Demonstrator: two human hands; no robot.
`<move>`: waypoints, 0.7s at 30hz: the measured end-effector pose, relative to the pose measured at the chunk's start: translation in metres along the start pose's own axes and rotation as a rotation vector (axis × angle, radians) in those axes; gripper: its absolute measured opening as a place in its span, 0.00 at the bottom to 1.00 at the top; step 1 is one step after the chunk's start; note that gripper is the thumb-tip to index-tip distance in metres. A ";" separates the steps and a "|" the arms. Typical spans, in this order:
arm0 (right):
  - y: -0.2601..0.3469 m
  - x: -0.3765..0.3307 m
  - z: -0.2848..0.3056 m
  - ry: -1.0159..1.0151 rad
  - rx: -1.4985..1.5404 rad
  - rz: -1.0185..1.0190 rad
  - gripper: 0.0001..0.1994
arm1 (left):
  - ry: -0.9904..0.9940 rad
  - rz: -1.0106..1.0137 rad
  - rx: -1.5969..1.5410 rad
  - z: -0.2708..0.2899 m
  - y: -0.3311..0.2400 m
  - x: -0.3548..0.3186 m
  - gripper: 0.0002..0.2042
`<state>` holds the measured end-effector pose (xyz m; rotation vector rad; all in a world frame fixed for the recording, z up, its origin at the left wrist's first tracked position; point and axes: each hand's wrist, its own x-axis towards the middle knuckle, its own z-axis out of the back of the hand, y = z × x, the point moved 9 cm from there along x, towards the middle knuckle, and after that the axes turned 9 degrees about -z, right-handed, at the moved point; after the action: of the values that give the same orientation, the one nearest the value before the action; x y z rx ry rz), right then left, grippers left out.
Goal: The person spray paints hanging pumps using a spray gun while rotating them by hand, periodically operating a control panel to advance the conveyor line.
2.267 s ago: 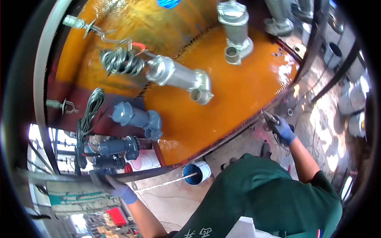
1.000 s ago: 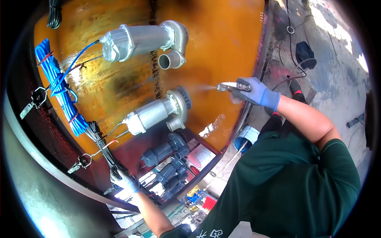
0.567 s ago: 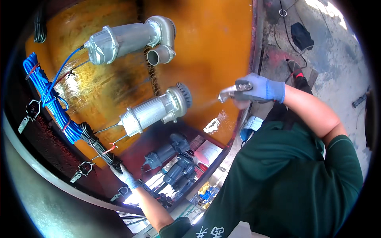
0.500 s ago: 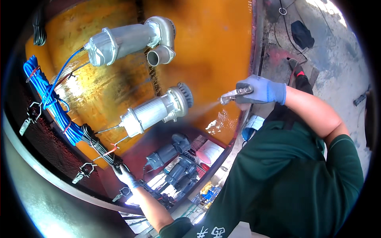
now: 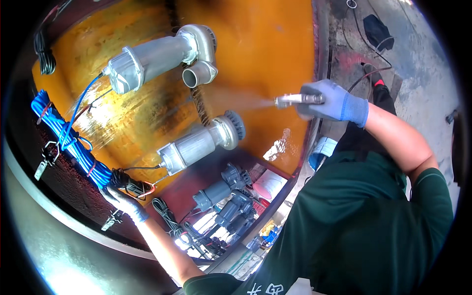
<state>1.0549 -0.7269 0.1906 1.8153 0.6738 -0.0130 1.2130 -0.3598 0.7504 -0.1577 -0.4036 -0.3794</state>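
The right hand [image 5: 330, 101], in a blue-grey glove, is clenched around a metal spray nozzle [image 5: 295, 100] whose tip points left across the orange, wet-looking tank surface [image 5: 255, 44]; a thin misty jet [image 5: 246, 104] leaves the tip toward the gap between the two silver pumps. Compared with half a second ago, the nozzle has lifted slightly and levelled out, so the jet now travels nearly horizontal and lands just above the lower silver pump [image 5: 204, 142] and below the outlet of the upper silver pump [image 5: 162, 56]; judged from that, the washing has moved up from the lower pump's flared end toward the strip between them. The right forearm reaches out from the green-shirted shoulder, elbow bent, wrist straight and in line with the nozzle. The left hand [image 5: 123, 201], also gloved, is stretched far down and left, fingers closed on a bundle of black cable [image 5: 129, 183] beside the coiled blue cable [image 5: 66, 140], much where it was before. Grey pumps [image 5: 221, 191] lie below in the dark red area.
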 end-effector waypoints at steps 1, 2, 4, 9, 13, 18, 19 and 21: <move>0.001 -0.003 -0.009 0.084 -0.132 0.047 0.18 | -0.052 0.005 0.029 -0.003 -0.004 0.002 0.28; 0.001 -0.007 -0.019 0.170 -0.265 0.095 0.14 | -0.001 -0.070 0.041 -0.009 -0.019 0.004 0.25; 0.003 -0.013 -0.034 0.289 -0.426 0.049 0.15 | 0.043 -0.111 0.047 -0.001 -0.019 0.001 0.27; 0.001 -0.006 -0.027 0.001 -0.324 0.077 0.22 | 0.066 -0.150 0.015 -0.005 -0.036 -0.016 0.24; 0.008 -0.012 -0.057 0.325 -0.431 0.029 0.19 | -0.066 -0.133 0.039 0.014 -0.023 -0.038 0.26; 0.009 -0.003 -0.033 0.039 -0.262 0.053 0.18 | -0.229 -0.081 0.244 0.032 -0.039 -0.069 0.30; 0.011 -0.001 -0.033 0.061 -0.257 0.065 0.18 | -0.222 -0.111 0.325 0.041 -0.046 -0.075 0.30; 0.015 0.001 -0.041 0.157 -0.347 0.083 0.18 | -0.242 -0.154 0.376 0.041 -0.065 -0.090 0.29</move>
<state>1.0493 -0.6933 0.2179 1.5170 0.6644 0.2880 1.0969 -0.3811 0.7553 0.1979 -0.7209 -0.4302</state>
